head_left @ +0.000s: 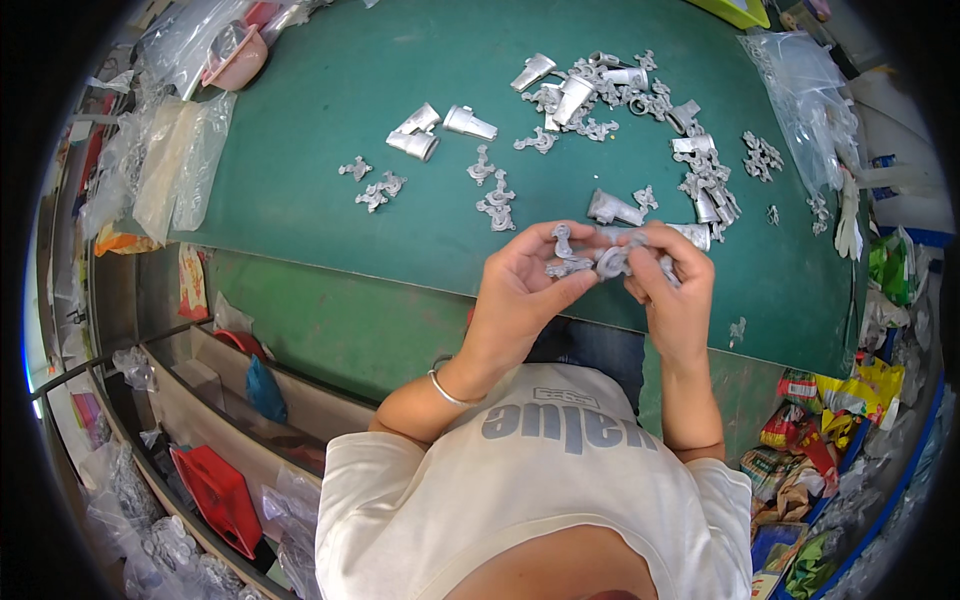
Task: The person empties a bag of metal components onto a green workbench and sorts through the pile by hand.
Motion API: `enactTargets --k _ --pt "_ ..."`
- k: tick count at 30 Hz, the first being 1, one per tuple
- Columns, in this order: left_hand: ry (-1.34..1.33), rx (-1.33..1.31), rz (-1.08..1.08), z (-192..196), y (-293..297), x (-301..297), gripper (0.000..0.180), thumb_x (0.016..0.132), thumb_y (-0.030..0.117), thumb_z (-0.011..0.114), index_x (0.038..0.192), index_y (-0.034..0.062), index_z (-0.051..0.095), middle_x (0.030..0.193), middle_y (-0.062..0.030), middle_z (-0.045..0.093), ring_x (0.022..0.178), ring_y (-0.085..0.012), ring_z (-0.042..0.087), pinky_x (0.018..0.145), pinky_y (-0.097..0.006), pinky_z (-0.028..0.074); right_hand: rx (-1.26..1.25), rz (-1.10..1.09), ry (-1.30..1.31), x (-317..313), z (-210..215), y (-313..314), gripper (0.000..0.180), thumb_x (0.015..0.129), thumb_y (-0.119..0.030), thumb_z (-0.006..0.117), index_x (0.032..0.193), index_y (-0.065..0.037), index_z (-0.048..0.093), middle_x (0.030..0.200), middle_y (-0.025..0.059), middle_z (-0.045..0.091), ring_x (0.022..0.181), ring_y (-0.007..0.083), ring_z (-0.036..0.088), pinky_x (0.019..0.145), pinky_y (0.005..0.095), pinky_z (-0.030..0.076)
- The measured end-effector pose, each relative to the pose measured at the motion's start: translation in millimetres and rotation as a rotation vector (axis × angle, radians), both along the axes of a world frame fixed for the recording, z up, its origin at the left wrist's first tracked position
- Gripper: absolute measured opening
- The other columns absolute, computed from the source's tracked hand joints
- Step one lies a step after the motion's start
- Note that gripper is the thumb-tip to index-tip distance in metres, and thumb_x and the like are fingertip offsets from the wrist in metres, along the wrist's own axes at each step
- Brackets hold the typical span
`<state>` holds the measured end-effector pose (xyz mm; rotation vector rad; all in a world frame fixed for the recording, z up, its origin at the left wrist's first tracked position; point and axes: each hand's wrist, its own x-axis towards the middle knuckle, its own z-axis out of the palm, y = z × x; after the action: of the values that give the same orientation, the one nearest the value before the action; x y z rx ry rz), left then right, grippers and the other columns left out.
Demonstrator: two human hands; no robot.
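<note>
Near the table's front edge both my hands are closed round small grey metal castings. My left hand (522, 282) holds a knobbly casting (562, 240), which stands up between its thumb and fingers. My right hand (677, 290) pinches a ring-shaped grey casting (612, 263) that meets the left thumb tip. Parts of the held pieces are hidden behind the fingers. Just beyond the hands lie a tapered silver metal sleeve (612, 208) and a small lobed casting (645, 197). A short chain of lobed castings (496, 203) rests beyond the left hand.
The green table (330, 215) carries a heap of sleeves and castings (578, 95) at the far side. More castings (708, 185) run down the right. Plastic bags (185, 165) and a pink basket (236, 60) sit at the left; a white glove (848, 220) hangs at the right edge.
</note>
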<state>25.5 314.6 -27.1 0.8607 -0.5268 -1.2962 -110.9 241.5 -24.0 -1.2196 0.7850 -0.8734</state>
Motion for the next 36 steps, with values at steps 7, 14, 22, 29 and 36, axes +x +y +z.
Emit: enactTargets --k 7,14,22,29,36 --pt "0.285 0.142 -0.082 10.0 5.9 4.1 0.028 0.083 0.001 0.05 0.109 -0.0046 0.042 0.102 -0.0128 0.053 0.097 -0.0193 0.055 0.086 -0.03 0.046 -0.905 -0.093 0.153 0.4 -9.8 6.7 0.028 0.061 0.01 0.059 0.084 -0.003 0.066 0.077 0.0065 0.056 0.053 0.0098 0.046 0.045 0.0196 0.036" --pt "0.244 0.105 -0.062 15.6 7.7 4.3 0.035 0.084 0.003 0.049 0.116 -0.0049 0.038 0.106 -0.0161 0.054 0.1 -0.0227 0.054 0.088 -0.034 0.044 -1.063 -0.146 0.224 -0.8 -15.3 8.8 0.031 0.056 0.008 0.061 0.082 -0.007 0.068 0.081 0.0061 0.057 0.051 0.0102 0.046 0.042 0.0197 0.035" --pt "0.34 0.009 -0.147 22.6 9.5 5.4 0.048 0.082 0.004 0.051 0.124 -0.0065 0.03 0.123 -0.0227 0.039 0.114 -0.0278 0.042 0.097 -0.034 0.034 -0.399 -0.229 -0.115 -0.5 -12.3 14.6 0.008 0.074 -0.006 0.054 0.081 -0.003 0.055 0.078 0.007 0.05 0.063 0.0142 0.047 0.046 0.0211 0.035" --pt "0.328 -0.053 -0.166 17.7 10.0 5.2 0.056 0.081 0.005 0.051 0.128 -0.0073 0.023 0.13 -0.0247 0.032 0.122 -0.0303 0.032 0.1 -0.036 0.028 0.472 0.02 -0.487 -2.8 6.7 6.4 0.01 0.085 -0.013 0.043 0.087 -0.003 0.044 0.067 0.0044 0.044 0.053 0.012 0.044 0.041 0.0212 0.032" --pt "-0.532 -0.066 -0.206 6.1 18.0 3.7 0.055 0.081 -0.009 0.041 0.132 0.0015 0.022 0.127 -0.0188 0.038 0.116 -0.0248 0.041 0.091 -0.029 0.037 -0.265 0.095 0.206 15.6 13.2 12.8 0.011 0.074 -0.001 0.061 0.082 0.001 0.055 0.065 -0.0014 0.049 0.053 0.0032 0.04 0.047 0.0174 0.032"
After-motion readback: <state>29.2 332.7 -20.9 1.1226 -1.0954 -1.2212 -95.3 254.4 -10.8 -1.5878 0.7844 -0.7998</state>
